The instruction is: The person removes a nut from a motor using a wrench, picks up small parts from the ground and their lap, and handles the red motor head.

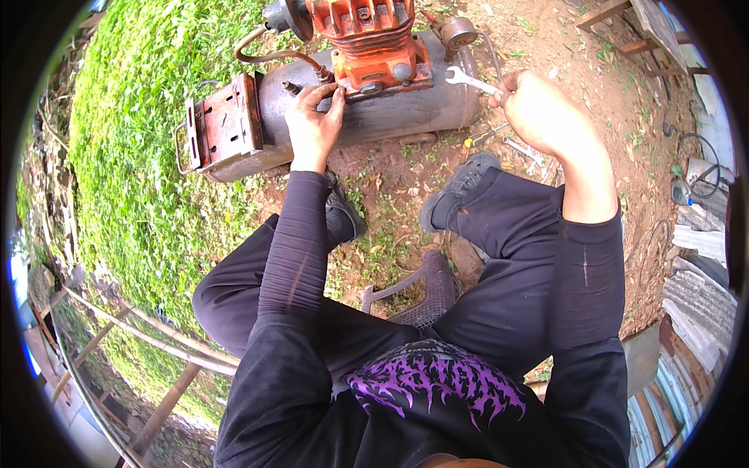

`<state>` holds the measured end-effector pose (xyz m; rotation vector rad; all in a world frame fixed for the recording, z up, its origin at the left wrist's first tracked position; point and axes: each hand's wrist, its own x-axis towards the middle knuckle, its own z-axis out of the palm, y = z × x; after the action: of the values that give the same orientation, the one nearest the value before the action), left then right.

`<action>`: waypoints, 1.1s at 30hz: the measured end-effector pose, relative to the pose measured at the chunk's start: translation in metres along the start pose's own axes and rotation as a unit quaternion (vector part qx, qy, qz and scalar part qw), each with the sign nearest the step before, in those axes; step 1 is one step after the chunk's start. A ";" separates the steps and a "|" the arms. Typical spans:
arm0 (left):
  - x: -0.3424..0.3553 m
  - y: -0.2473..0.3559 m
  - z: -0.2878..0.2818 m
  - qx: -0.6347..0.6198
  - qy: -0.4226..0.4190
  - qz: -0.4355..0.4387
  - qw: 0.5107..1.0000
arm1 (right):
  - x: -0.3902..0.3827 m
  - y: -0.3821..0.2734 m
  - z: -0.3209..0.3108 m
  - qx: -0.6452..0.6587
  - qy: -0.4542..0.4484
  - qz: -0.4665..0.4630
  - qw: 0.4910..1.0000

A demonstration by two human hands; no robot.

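An air compressor with an orange finned pump (374,47) on a dark cylindrical tank (390,113) lies on the ground in front of me. My left hand (314,117) reaches to the near left corner of the pump's base, thumb and fingers pinched together there. Whatever sits between those fingertips is too small to make out. Off to the right of the pump, my right hand (534,105) grips a combination wrench (468,79). Its open jaw points left, above the tank's right end and apart from the pump.
A yellow-handled screwdriver (477,140) and several wrenches (527,152) lie on the dirt right of my shoe (460,187). A rusty slotted bracket (225,123) tops the tank's left end. A bent copper-coloured pipe (273,58) and a round gauge (459,33) stick out around the pump.
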<state>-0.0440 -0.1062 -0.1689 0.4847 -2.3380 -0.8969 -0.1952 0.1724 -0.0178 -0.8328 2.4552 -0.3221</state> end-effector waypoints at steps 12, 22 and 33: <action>0.009 -0.010 -0.006 -0.008 -0.084 0.021 0.996 | 0.001 0.001 0.002 0.015 0.010 0.021 1.000; 0.006 -0.003 0.000 -0.017 -0.060 -0.031 0.998 | 0.000 -0.005 -0.003 0.018 -0.002 0.035 0.999; -0.003 0.009 0.010 -0.006 0.014 -0.071 0.997 | 0.001 -0.001 0.000 -0.012 0.018 -0.010 1.000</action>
<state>-0.0490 -0.0933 -0.1704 0.6612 -2.2946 -0.9635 -0.1953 0.1713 -0.0179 -0.8684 2.4914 -0.3176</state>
